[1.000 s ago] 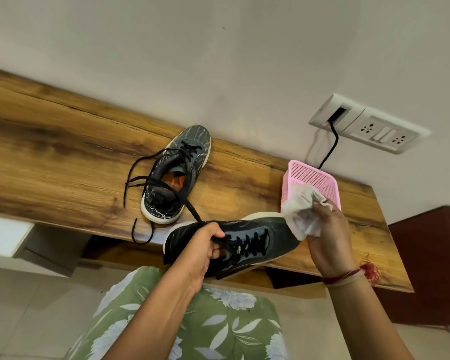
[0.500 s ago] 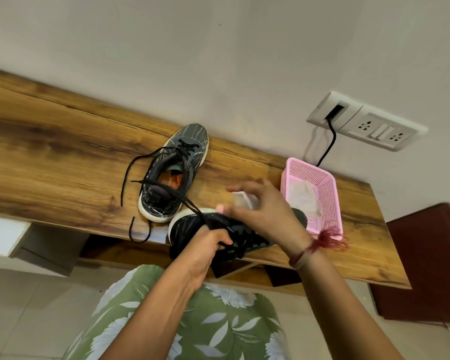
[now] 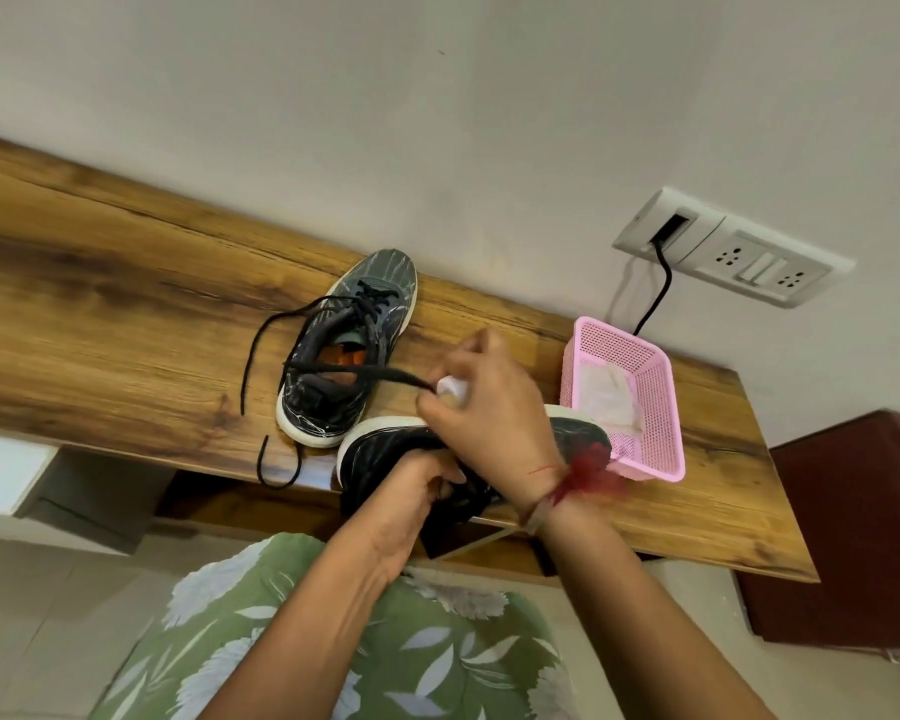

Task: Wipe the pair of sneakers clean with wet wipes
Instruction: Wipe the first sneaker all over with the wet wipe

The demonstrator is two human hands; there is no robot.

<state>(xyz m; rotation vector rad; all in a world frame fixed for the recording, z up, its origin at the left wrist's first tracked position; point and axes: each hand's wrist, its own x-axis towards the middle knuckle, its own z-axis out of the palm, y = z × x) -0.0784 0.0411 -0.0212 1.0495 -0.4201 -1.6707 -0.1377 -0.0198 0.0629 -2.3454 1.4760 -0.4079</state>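
A dark sneaker with a white sole [image 3: 380,449] is held over the front edge of the wooden shelf [image 3: 126,324]. My left hand [image 3: 417,491] grips it around the lace area. My right hand [image 3: 489,402] holds a bunched white wet wipe [image 3: 450,388] and presses it on the shoe's upper side. One black lace runs from under my fingers toward the other shoe. The second sneaker [image 3: 352,350], grey-green with loose black laces, lies on the shelf behind, its toe toward the wall.
A pink mesh basket [image 3: 650,407] with white wipes inside stands on the shelf at the right. A wall socket panel [image 3: 733,254] with a black cable is above it. A dark red cabinet [image 3: 853,532] stands at the far right.
My right hand carried the wipe from the shoe's toe, near the basket, leftward onto the middle of the shoe. The held sneaker shifted slightly toward the shelf.
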